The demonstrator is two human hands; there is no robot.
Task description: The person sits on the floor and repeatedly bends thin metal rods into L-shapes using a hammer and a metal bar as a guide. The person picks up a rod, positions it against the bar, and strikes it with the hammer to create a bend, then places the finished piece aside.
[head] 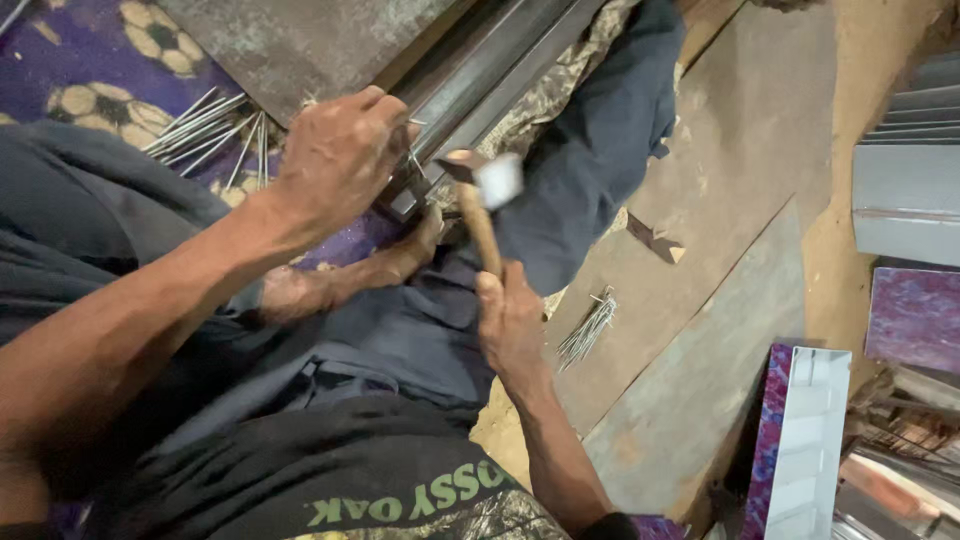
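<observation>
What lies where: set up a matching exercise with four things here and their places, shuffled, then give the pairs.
1 hammer
2 metal channel
3 small nail bundle
4 spread nails

A on the purple patterned cloth
B in the right hand
C under the left hand
D on the grey board

Pairs: 1-B, 2-C, 3-D, 4-A.
</observation>
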